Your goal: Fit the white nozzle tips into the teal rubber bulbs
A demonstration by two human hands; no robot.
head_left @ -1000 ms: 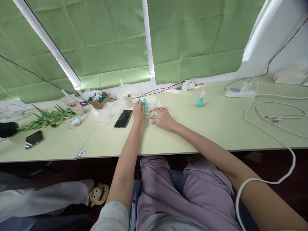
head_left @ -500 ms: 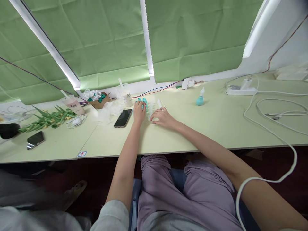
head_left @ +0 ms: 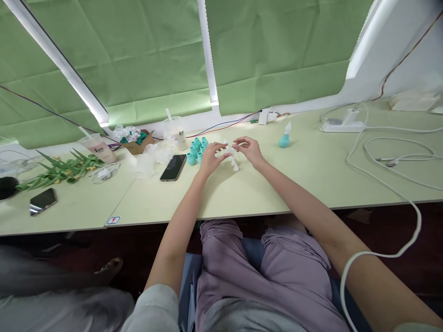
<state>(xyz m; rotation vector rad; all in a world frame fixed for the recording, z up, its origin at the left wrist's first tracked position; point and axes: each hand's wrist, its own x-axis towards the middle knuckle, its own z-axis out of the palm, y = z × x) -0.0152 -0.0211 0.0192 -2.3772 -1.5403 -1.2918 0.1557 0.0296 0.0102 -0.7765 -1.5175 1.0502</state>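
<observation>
Grip's hard to read: we can't tell whether we're pinching anything! We're curving left hand (head_left: 210, 159) and right hand (head_left: 252, 151) around white pieces (head_left: 235, 166), teal bulbs (head_left: 191, 159) sitting left of them, and we're needing light touches, nudging no neighbours.

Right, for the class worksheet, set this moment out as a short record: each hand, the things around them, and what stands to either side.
Left hand: left hand, fingers at the white pieces; grip unclear
Right hand: right hand, facing the left; grip unclear
White pieces: clustered around the fingertips, partly hidden
Nearest group: teal bulbs, upright, left of the left hand
Set apart: teal bulb with a whitish tip, upright, right of the right hand
Left side: dark-screened phone, lying flat
Right side: white power strip with cables
</observation>
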